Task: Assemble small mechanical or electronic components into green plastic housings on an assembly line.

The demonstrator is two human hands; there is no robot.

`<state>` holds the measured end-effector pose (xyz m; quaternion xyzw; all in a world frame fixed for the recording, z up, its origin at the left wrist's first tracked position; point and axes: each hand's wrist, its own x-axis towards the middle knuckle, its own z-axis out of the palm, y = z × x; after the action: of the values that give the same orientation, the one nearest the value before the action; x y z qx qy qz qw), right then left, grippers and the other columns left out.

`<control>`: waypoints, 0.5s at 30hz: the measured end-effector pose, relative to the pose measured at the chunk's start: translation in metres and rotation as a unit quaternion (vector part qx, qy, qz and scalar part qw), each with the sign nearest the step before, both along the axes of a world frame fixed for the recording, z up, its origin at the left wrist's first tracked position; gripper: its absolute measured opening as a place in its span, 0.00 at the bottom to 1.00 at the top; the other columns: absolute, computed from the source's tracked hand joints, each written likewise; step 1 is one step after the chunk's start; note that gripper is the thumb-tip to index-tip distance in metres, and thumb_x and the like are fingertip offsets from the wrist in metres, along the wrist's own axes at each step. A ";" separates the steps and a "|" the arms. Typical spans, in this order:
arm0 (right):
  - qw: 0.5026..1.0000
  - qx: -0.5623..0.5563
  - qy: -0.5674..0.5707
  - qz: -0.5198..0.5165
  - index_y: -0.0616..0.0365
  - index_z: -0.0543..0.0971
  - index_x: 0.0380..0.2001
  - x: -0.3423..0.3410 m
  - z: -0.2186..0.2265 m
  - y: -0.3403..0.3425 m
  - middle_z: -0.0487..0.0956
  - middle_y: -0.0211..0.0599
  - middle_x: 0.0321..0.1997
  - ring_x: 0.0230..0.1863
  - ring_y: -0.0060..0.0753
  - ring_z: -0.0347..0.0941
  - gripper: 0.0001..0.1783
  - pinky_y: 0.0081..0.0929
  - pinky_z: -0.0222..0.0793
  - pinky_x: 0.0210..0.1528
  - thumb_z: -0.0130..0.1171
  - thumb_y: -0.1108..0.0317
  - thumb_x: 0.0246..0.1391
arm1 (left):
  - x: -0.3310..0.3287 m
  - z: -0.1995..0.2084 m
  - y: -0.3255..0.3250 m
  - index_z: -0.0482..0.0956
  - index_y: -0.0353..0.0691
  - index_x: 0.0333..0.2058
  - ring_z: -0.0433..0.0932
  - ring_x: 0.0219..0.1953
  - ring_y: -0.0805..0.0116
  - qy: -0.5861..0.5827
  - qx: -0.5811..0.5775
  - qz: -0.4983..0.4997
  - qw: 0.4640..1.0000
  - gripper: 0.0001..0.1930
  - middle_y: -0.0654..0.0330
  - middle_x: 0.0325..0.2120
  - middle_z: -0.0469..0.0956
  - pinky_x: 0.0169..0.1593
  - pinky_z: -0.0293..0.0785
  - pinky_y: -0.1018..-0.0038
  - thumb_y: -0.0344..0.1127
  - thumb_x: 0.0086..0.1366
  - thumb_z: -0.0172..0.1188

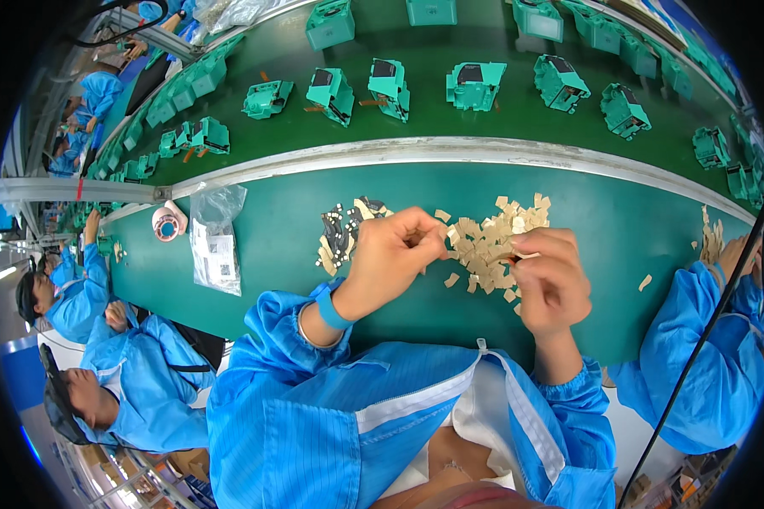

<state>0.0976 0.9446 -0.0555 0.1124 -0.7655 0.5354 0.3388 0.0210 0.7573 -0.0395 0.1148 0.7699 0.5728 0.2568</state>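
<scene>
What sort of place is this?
Probably a factory assembly line: rows of matching green housings stand beyond the metal rail, and several people in similar blue coats are positioned along the same long bench.

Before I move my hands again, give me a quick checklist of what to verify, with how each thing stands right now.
1. Left hand fingertips pinched together: ok. Whether a piece is between them: cannot tell.
2. Right hand holding just one thing: cannot tell; its curled fingers partly hide the grip.
3. Pile of tan pieces within reach: ok, between and beyond your hands.
4. Tan pieces all gathered: not ok, a few lie loose around the pile.
5. Black-and-white pieces apart from the tan pile: ok, left of it, partly behind your left hand.
6. Clear plastic bag out of the way: ok, farther left on the table.
</scene>
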 end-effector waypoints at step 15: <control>0.956 -0.269 -0.116 0.026 0.64 0.74 0.35 -0.005 -0.039 0.014 0.77 0.38 0.34 0.36 0.26 0.72 0.12 0.21 0.68 0.40 0.58 0.86 0.46 | -0.130 -0.020 0.070 0.62 0.41 0.56 0.64 0.55 0.44 0.528 -0.230 -0.108 0.811 0.33 0.46 0.60 0.55 0.54 0.66 0.61 0.30 0.50 0.64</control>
<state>0.0922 0.9591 -0.0944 -0.0264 -0.6238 0.7396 0.2512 -0.1086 0.8268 -0.0596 0.4198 0.8787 0.1991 -0.1099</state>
